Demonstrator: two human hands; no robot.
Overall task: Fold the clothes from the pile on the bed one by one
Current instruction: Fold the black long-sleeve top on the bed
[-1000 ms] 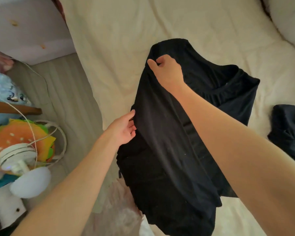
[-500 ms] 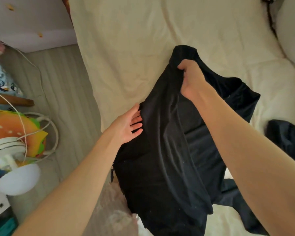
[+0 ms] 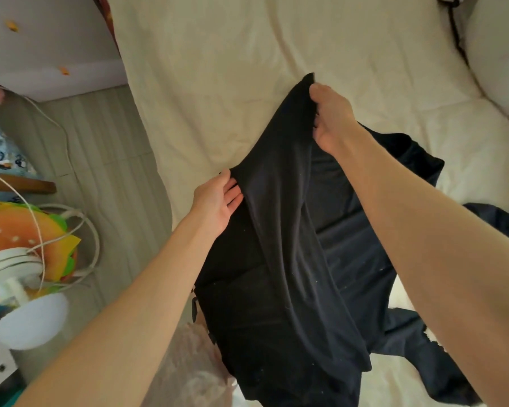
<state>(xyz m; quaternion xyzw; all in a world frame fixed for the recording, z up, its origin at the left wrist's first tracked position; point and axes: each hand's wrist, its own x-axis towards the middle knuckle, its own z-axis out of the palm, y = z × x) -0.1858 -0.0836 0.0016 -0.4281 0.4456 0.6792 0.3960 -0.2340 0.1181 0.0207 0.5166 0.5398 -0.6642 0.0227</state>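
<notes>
Over the near edge of a cream-sheeted bed (image 3: 218, 69), a person holds up a black garment (image 3: 279, 259). Their right hand (image 3: 332, 118) pinches its top edge, fingers curled into the cloth, while the left hand (image 3: 218, 201) grips the fabric lower down, fingertips tucked under a fold. More dark clothes (image 3: 500, 221) lie on the bed at right. Beside the bed, a burger-shaped cushion (image 3: 18, 230) and a white fan (image 3: 27, 306) sit on the floor.

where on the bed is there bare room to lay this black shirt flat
Bare sheet lies beyond the black shirt, between the bed's left edge and the white pillow. Crowded at right: dark clothes.
</notes>
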